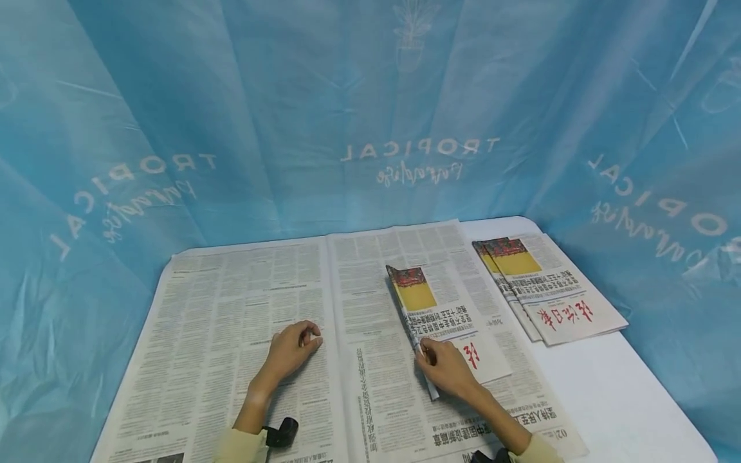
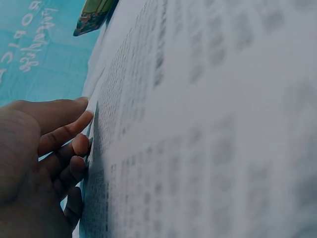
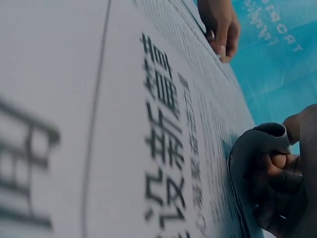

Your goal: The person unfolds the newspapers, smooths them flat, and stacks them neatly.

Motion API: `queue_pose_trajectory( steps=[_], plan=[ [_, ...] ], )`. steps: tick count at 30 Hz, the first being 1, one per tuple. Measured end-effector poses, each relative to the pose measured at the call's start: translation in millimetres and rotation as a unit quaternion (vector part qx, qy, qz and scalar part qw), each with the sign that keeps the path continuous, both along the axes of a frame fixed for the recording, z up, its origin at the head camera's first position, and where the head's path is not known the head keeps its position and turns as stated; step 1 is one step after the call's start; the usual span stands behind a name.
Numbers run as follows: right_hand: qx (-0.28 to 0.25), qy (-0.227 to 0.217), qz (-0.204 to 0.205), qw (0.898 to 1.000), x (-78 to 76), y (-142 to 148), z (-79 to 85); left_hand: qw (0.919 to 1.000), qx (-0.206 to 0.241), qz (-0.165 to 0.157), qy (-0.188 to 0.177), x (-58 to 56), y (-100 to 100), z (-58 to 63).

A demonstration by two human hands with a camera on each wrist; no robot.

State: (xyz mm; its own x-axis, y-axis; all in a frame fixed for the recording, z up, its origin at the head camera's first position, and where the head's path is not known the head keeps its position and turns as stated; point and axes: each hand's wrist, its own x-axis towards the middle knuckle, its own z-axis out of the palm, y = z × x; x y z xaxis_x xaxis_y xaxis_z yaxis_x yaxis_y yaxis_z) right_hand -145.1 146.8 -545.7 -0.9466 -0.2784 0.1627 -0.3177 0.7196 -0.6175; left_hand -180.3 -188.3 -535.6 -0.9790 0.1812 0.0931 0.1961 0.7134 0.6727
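Observation:
My right hand (image 1: 444, 368) pinches the left edge of a folded newspaper (image 1: 486, 350) with a red and yellow picture at its far end. That edge curls up, and in the right wrist view the rolled paper (image 3: 247, 148) bends round the fingers, which are partly hidden behind it. My left hand (image 1: 292, 347) rests by the centre crease of a large spread-out newspaper (image 1: 243, 334), its fingers loosely bent and nothing between them. In the left wrist view the fingertips of the left hand (image 2: 54, 148) are right at the printed sheet.
Two more folded newspapers (image 1: 564, 296) overlap each other at the right of the white table (image 1: 613, 392). A blue curtain (image 1: 359, 96) with white lettering hangs behind the table and along both sides.

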Motion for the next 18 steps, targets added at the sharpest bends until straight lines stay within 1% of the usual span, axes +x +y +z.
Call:
queue_pose_trajectory(
  steps=[3,5,7,10,13,18],
  plan=[
    [-0.005,0.024,-0.001,1.0,-1.6,-3,2.4,0.9999,-0.006,0.004,0.008,-4.1,4,2.5],
    [-0.009,0.032,-0.003,0.999,-2.2,-5,3.2,0.9999,-0.007,0.002,0.01,-6.0,7,4.0],
    [-0.006,0.03,-0.002,1.0,-1.3,-8,2.8,1.0,-0.006,-0.001,0.004,-7.4,8,4.0],
    [-0.007,0.017,0.0,1.0,2.5,-14,1.7,1.0,-0.003,-0.007,-0.002,-6.6,9,2.8],
    [-0.013,0.004,0.01,1.0,6.4,-24,0.9,1.0,0.002,-0.002,-0.002,-5.0,7,0.4],
    [-0.014,-0.025,0.049,0.998,11.3,-41,0.1,0.9995,-0.003,0.026,-0.02,0.5,3,-1.4]
  ],
)
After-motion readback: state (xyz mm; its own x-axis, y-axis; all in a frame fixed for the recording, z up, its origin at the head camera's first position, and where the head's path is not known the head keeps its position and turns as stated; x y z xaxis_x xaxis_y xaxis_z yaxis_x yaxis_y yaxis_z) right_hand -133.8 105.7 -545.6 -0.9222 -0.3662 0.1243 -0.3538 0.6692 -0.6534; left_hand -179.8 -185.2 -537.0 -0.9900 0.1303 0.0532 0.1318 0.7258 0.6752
